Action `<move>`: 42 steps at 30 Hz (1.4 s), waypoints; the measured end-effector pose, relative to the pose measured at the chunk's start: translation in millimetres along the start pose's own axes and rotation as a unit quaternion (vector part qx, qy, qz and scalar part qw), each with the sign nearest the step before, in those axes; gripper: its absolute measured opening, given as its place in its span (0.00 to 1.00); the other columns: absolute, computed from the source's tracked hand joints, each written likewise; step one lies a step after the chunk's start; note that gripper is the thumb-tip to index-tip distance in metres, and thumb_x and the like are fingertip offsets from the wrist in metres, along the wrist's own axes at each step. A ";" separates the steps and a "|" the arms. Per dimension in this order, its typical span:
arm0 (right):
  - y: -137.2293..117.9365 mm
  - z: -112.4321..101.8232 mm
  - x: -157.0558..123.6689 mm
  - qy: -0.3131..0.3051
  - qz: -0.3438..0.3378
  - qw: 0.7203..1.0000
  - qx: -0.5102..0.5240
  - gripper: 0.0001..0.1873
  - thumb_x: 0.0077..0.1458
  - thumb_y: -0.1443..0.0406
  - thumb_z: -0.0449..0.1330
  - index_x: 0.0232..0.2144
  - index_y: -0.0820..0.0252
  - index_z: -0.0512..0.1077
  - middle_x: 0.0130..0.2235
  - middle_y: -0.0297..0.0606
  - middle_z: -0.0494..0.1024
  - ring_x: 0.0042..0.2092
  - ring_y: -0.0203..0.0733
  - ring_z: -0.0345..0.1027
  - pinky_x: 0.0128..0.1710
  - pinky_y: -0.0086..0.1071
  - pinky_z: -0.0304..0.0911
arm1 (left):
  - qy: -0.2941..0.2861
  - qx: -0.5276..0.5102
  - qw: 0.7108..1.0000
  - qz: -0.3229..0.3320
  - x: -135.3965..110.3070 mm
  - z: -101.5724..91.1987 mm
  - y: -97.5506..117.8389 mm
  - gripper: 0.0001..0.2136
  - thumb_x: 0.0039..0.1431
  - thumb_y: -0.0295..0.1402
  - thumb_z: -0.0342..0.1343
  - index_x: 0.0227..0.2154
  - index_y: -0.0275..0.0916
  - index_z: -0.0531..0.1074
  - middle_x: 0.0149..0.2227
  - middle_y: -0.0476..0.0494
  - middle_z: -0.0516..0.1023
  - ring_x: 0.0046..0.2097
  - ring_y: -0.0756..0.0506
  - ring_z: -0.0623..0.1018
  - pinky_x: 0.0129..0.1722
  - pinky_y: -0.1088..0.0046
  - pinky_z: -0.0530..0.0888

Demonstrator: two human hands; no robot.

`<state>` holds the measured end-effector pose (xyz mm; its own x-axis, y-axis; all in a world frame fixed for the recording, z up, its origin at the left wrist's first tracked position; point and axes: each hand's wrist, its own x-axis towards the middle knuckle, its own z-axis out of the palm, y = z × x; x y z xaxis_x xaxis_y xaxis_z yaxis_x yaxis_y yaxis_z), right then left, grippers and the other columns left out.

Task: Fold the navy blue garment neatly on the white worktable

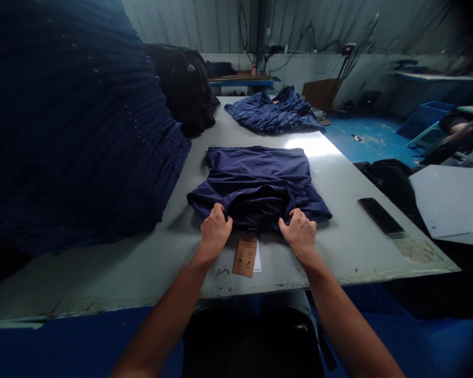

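Observation:
A dark blue garment (260,161) lies partly folded on the pale table, its collar-like opening toward me. My left hand (216,230) grips the left side of that opening, thumb and fingers closed on the cloth. On the opposite side my right hand (298,229) pinches the fabric in the same way. Between my hands a brown cardboard tag (245,256) hangs from the garment's near edge and rests on the table, with a white tag (257,258) partly under it. The garment's underside is hidden.
At left rises a tall stack of dark blue garments (82,131), with a black pile (181,79) behind it. A loose blue heap (274,111) lies at the table's (134,278) far end. A phone (380,216) rests at right. Part of another person (459,126) shows at far right.

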<state>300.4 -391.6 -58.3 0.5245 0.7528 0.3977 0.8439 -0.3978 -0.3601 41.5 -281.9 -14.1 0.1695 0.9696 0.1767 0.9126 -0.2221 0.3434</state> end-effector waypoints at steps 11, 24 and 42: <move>40.6 -5.8 -4.5 0.074 -0.019 0.995 0.061 0.16 0.73 0.54 0.56 0.51 0.57 0.76 0.44 0.51 0.82 0.46 0.61 0.77 0.51 0.53 0.69 | 0.076 0.030 0.993 0.086 4.7 -18.9 -30.3 0.16 0.66 0.33 0.64 0.56 0.43 0.76 0.52 0.33 0.82 0.53 0.32 0.83 0.52 0.56 0.79; 29.7 4.5 47.0 -0.001 0.020 0.995 0.100 0.14 0.62 0.65 0.55 0.44 0.57 0.79 0.44 0.54 0.86 0.43 0.56 0.82 0.49 0.47 0.73 | 0.016 0.053 0.997 0.062 54.3 -37.7 -15.6 0.17 0.70 0.23 0.54 0.55 0.44 0.78 0.57 0.37 0.80 0.44 0.39 0.86 0.44 0.64 0.77; 35.7 0.9 32.7 -0.020 -0.138 0.978 0.158 0.24 0.64 0.70 0.53 0.60 0.58 0.74 0.54 0.50 0.83 0.58 0.57 0.79 0.62 0.51 0.73 | 0.003 0.038 0.993 0.116 50.3 -22.9 -45.9 0.26 0.68 0.16 0.45 0.58 0.43 0.81 0.58 0.38 0.84 0.50 0.36 0.86 0.47 0.60 0.80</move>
<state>347.6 -380.7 -58.9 0.2720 0.8314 0.4846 0.8725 -0.0006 -0.4887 -0.4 -225.3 0.2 0.3757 0.8931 0.2476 0.8750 -0.4298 0.2226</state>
